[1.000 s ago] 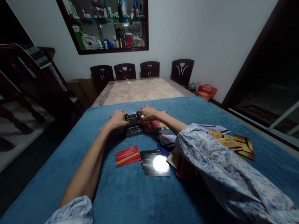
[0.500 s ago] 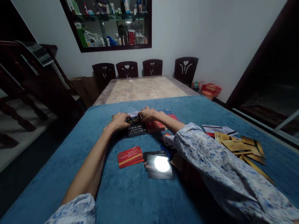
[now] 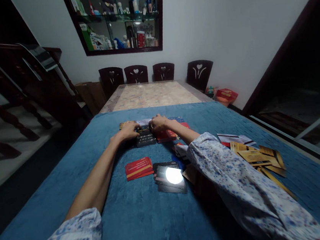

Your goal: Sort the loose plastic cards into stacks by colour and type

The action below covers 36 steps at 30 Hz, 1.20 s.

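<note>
Both my hands are stretched forward over rows of cards on the blue cloth. My left hand (image 3: 130, 130) curls its fingers against the left side of the black cards (image 3: 146, 139). From the other side my right hand (image 3: 159, 123) presses its bent fingers to the same black cards. Beneath my right wrist lies a stack of red cards (image 3: 166, 136). Blue cards (image 3: 176, 120) show behind that wrist, and pale cards (image 3: 143, 122) lie beyond the black ones. Gold-edged cards (image 3: 123, 124) are partly covered by my left hand.
Nearer me lie loose red cards (image 3: 139, 168) and dark cards (image 3: 171, 179), one reflecting a bright light. Gold cards (image 3: 253, 157) and white striped cards (image 3: 234, 138) are scattered at right. Past the cloth stands a marble-topped table (image 3: 149, 94) with dark chairs (image 3: 164, 72) behind.
My hands have moved slightly apart around the black cards, and more of the cards shows between them. The loose cards stay where they were.
</note>
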Available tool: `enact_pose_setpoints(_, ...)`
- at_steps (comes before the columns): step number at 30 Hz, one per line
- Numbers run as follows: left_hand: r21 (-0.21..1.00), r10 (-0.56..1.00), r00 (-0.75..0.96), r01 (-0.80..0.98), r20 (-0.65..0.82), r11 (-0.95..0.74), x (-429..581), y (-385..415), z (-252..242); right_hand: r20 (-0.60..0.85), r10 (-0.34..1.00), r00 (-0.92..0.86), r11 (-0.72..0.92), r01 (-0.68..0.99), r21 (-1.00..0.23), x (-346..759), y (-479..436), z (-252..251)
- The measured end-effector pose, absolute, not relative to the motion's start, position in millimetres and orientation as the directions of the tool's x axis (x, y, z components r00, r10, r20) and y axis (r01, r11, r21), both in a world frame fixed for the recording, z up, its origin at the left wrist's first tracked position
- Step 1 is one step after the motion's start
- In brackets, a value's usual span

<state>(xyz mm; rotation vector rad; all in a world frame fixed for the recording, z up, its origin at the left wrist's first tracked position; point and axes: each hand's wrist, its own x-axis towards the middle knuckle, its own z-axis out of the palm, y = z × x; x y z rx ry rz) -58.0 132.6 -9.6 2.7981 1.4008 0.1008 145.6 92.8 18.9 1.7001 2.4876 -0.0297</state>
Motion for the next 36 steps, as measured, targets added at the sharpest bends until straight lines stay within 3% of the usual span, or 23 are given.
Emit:
enact_pose_setpoints(25, 0.122, 0.794, 0.603, 0.785, 0.076, -0.607, -59.1, 135.2, -10.2, -0.136, 0.914, -0.383, 0.383, 0.923, -0.028, 152.8, 95.1, 23.2)
enact_pose_setpoints(32, 0.207, 0.794, 0.582, 0.767, 0.174, -0.608, -58.3, 134.8, -5.6, -0.101, 0.920, -0.378, 0.376, 0.926, -0.038, 159.7, 90.2, 29.7)
enact_pose_setpoints(36, 0.186, 0.755, 0.612, 0.735, 0.235, -0.653, -52.1, 133.6, -1.1, -0.056, 0.922, -0.384, 0.382, 0.923, -0.049, 169.9, 83.8, 35.5)
